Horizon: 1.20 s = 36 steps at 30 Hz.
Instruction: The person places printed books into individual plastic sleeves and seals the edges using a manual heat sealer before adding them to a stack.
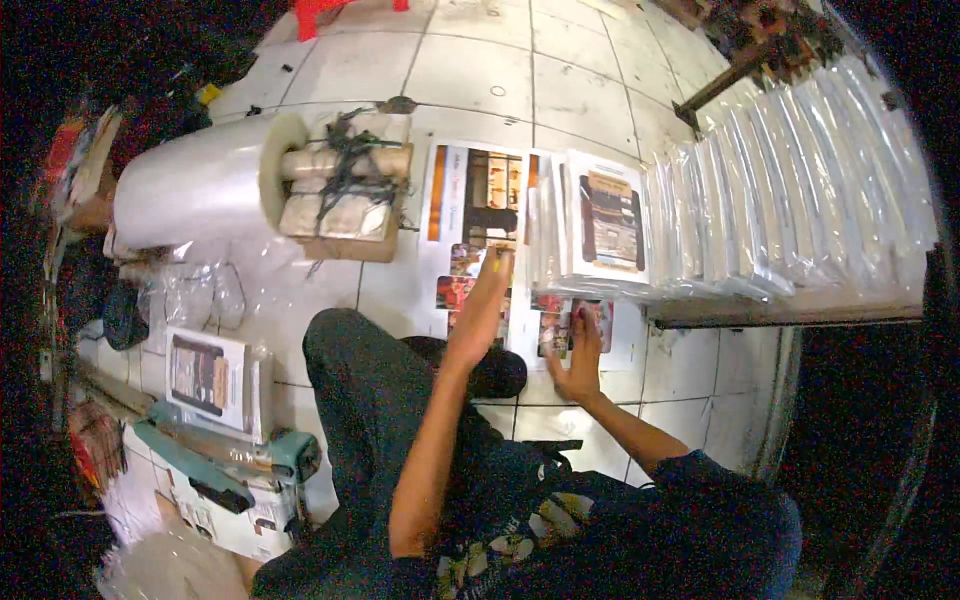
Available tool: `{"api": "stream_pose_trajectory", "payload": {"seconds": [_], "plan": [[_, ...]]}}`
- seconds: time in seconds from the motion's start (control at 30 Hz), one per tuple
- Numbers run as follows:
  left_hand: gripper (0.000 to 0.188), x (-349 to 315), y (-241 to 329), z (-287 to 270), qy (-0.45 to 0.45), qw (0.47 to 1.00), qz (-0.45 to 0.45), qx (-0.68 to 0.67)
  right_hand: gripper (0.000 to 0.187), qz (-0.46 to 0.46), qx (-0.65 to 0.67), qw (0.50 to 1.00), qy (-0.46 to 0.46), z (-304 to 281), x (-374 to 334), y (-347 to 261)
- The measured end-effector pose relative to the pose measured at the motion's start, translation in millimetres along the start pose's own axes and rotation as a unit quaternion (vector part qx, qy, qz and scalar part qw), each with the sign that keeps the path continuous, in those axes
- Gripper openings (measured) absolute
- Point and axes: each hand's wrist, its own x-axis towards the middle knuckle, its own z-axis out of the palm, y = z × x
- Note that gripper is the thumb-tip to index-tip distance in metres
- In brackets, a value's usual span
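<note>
A large printed sheet (436, 262) with colour photos lies on the tiled floor before me. My left hand (482, 312) is over its middle, seen nearly edge-on, with fingers stretched out and pointing away from me. My right hand (580, 358) is over its lower right part, near several small photos, with fingers apart. Neither hand holds anything that I can see; whether they press on the paper I cannot tell. Just beyond my right hand, a small pile of clear-wrapped books (612, 225) covers the sheet's upper right part.
A long row of plastic-wrapped books (770, 190) stands on a low board at right. At left lies a roll of clear film (200, 185) beside cord-tied blocks (340, 225). Nearer are a teal-and-white machine (230, 500) and a book stack (215, 378). Red plastic legs (310, 15) show far off.
</note>
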Motion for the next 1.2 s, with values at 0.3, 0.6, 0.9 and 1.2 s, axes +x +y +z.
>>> {"api": "stream_pose_trajectory", "payload": {"seconds": [0.3, 0.6, 0.9, 1.2], "plan": [[0.036, -270, 57, -146, -0.121, 0.983, -0.121, 0.068, 0.036, -0.302, -0.188, 0.933, -0.056, 8, 148, -85], [0.032, -339, 25, -206, -0.023, 0.992, -0.1, 0.077, 0.081, -0.045, -0.428, 0.872, -0.234, -7, 243, -22], [0.04, -406, 48, -250, 0.22, 0.972, -0.084, 0.006, 0.046, -0.239, 0.064, 0.934, -0.257, 11, 192, -241], [0.034, -410, 25, -231, 0.337, 0.938, -0.066, -0.056, 0.051, -0.108, 0.314, 0.812, -0.48, 144, 141, -417]]}}
